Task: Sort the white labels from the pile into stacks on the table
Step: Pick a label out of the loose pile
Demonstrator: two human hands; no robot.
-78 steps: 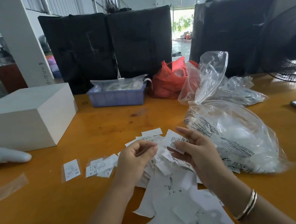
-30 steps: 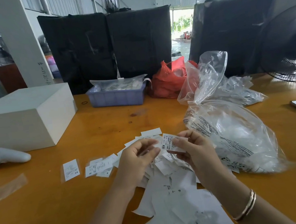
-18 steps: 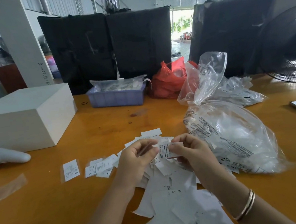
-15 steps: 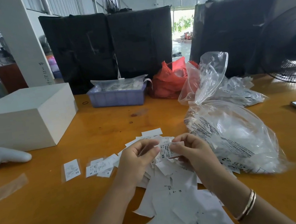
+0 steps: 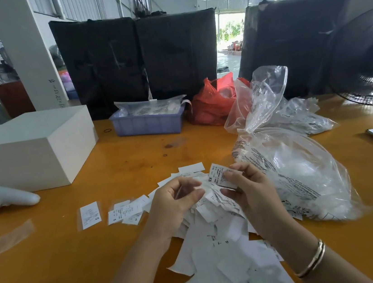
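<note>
A loose pile of white labels (image 5: 221, 250) sprawls on the surface, overlapping at all angles. One printed label (image 5: 218, 175) marked "XS" is raised above it. To the left lie a single "XS" label (image 5: 90, 214) and a small "S" stack (image 5: 127, 212).
</note>
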